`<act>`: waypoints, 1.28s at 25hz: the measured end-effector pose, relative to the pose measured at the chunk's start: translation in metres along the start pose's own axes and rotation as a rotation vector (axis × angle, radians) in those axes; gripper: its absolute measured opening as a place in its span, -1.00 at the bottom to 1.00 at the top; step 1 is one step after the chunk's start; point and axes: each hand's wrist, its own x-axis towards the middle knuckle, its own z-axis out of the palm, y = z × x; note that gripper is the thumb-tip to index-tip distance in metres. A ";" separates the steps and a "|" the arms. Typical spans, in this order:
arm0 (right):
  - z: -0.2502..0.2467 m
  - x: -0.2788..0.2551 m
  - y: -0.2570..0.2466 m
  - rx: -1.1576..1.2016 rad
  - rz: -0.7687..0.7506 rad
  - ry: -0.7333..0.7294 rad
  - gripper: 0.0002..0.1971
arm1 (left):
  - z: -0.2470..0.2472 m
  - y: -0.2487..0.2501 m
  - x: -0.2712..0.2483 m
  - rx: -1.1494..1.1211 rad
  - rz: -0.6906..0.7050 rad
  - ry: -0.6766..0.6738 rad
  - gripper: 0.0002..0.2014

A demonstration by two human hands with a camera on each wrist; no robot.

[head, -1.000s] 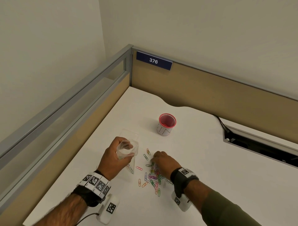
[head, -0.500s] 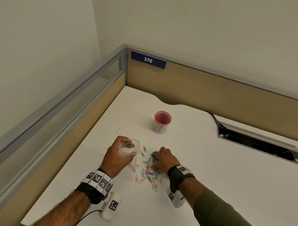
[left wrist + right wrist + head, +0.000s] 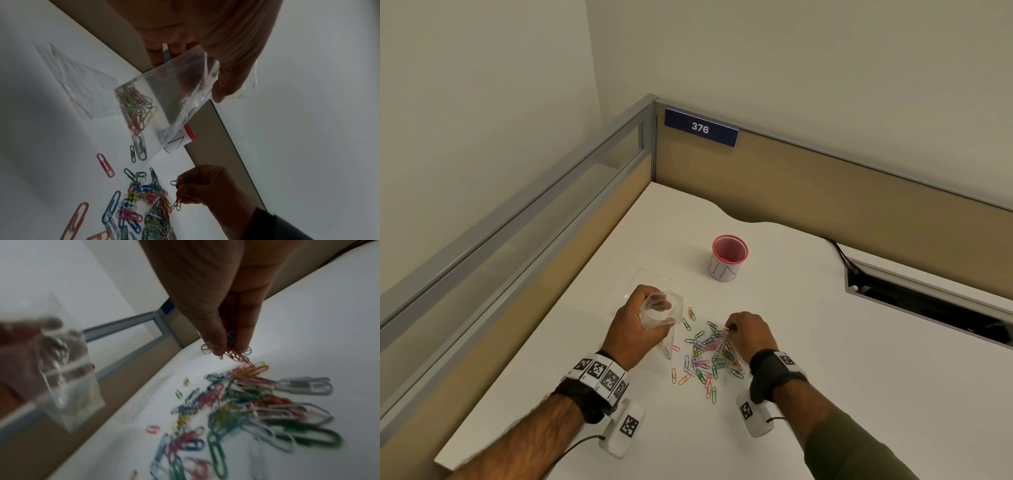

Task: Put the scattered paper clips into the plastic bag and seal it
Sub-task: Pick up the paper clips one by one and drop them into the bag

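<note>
My left hand (image 3: 635,322) holds a small clear plastic bag (image 3: 661,310) upright with its mouth held wide, above the white desk (image 3: 825,359). Several coloured clips lie in the bag's bottom (image 3: 133,105). A loose heap of coloured paper clips (image 3: 709,356) is spread on the desk between my hands. Over the far side of the heap my right hand (image 3: 748,334) pinches a small bunch of clips (image 3: 232,350) between thumb and fingers, with a few dangling below the fingertips (image 3: 179,194).
A red-rimmed white cup (image 3: 728,257) stands behind the clips. Another flat clear bag (image 3: 650,279) lies on the desk behind my left hand. Partition walls (image 3: 825,192) close the desk's far and left sides. A cable slot (image 3: 928,301) opens at the right.
My right hand has closed on a bunch of clips in the heap and lifted slightly. The left hand keeps the bag steady.
</note>
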 end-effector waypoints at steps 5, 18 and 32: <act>-0.031 -0.013 -0.006 0.317 0.040 0.105 -0.90 | 0.007 0.003 0.004 0.006 0.004 -0.015 -0.55; -0.103 -0.048 -0.118 0.600 -0.323 0.227 -0.90 | 0.028 0.013 0.013 0.000 0.062 -0.058 -0.56; -0.090 -0.038 -0.106 0.169 -0.344 0.152 -0.82 | 0.027 0.017 0.012 0.015 0.060 -0.059 -0.58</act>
